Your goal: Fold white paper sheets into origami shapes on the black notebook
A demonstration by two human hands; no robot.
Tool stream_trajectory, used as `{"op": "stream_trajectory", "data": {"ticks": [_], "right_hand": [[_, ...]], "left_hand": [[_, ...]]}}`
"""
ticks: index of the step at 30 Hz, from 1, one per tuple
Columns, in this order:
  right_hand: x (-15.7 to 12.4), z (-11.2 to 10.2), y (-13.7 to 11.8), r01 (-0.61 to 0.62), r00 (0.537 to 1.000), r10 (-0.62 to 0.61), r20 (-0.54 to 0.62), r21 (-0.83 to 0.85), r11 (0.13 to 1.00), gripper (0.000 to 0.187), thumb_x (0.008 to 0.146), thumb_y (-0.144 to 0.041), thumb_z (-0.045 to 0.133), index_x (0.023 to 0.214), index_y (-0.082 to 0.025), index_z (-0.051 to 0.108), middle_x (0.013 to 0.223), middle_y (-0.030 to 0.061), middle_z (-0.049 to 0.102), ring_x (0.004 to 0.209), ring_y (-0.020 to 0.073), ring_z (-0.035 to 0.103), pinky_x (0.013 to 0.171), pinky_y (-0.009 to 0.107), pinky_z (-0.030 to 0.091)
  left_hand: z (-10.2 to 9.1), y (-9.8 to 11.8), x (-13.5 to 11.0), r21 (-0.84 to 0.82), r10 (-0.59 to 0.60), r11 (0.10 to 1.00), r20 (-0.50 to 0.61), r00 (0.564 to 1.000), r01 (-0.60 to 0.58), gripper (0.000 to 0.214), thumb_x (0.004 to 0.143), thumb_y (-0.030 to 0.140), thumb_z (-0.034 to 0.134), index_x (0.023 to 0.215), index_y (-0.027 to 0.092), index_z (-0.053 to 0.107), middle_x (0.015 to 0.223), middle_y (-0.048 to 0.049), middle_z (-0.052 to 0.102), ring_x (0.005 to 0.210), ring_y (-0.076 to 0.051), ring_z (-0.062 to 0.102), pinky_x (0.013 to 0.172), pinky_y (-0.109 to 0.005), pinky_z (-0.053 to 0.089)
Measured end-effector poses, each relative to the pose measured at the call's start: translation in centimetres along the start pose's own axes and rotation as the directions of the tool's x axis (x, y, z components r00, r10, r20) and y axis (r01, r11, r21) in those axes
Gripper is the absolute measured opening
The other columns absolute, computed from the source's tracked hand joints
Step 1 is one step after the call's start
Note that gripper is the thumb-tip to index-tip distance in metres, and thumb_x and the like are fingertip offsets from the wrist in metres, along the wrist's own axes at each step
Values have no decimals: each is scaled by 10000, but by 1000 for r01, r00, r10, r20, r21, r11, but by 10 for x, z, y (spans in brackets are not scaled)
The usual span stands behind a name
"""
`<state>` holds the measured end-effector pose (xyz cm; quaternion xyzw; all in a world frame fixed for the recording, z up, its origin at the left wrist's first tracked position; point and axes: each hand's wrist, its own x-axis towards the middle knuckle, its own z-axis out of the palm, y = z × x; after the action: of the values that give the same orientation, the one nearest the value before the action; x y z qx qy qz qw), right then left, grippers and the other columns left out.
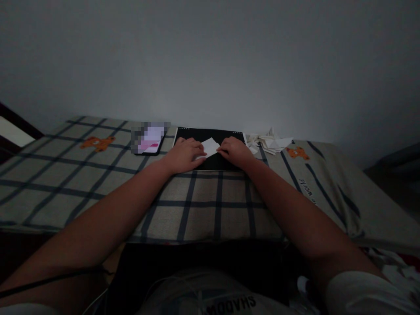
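Note:
A small piece of white paper lies on a black board with a pale edge and small holes along its far side. My left hand rests over the paper's left end, its thumb and fingers closed on it. At the paper's right corner, my right hand pinches the edge between thumb and fingertips. The paper looks flat and angular, partly covered by my left fingers.
Left of the board lies a phone with a lit screen, partly blurred out. To the right is a heap of folded white paper pieces. Everything rests on a checked cloth with orange bear prints, against a grey wall.

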<state>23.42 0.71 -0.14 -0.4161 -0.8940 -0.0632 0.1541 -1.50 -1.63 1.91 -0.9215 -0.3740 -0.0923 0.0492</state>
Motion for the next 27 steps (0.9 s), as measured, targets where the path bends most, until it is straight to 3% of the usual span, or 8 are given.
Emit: {"op": "stream_trajectory", "data": {"ticks": [3, 7, 17, 27], "right_hand": [[0, -2, -2, 17, 1000, -16, 22, -29, 999, 252, 975, -200, 558, 1017, -139, 798, 998, 141, 726, 954, 266, 576, 867, 400, 442], [0, -5, -3, 31, 999, -29, 41, -38, 999, 238, 962, -187, 565, 1002, -139, 794, 992, 137, 730, 951, 259, 579, 860, 384, 434], [0, -9, -5, 82, 995, -82, 61, -8, 997, 186, 923, -145, 593, 938, -122, 777, 1012, 147, 725, 976, 269, 592, 878, 383, 452], [2, -13, -8, 62, 990, -63, 127, 13, 998, 219, 955, -155, 561, 1009, -83, 760, 1097, 173, 743, 1031, 274, 628, 925, 371, 473]], "left_hand": [[3, -2, 1, 7, -13, 1000, -30, 999, 13, 386, 1004, 465, 481, 1131, 238, 766, 1205, -72, 735, 1133, -285, 590, 893, -442, 381], [2, -4, 2, 29, 0, 1000, -12, 1000, 0, 340, 1011, 366, 476, 1088, 234, 779, 1187, -60, 751, 1113, -268, 615, 866, -418, 412], [8, -4, 6, 50, -51, 997, 1, 999, 51, 374, 1024, 321, 429, 1148, 211, 764, 1220, -49, 747, 1124, -228, 642, 948, -340, 496], [5, 4, 6, 118, -116, 987, 24, 993, 112, 340, 1023, 316, 463, 1154, 241, 768, 1262, -25, 734, 1145, -242, 654, 819, -328, 498]]}}
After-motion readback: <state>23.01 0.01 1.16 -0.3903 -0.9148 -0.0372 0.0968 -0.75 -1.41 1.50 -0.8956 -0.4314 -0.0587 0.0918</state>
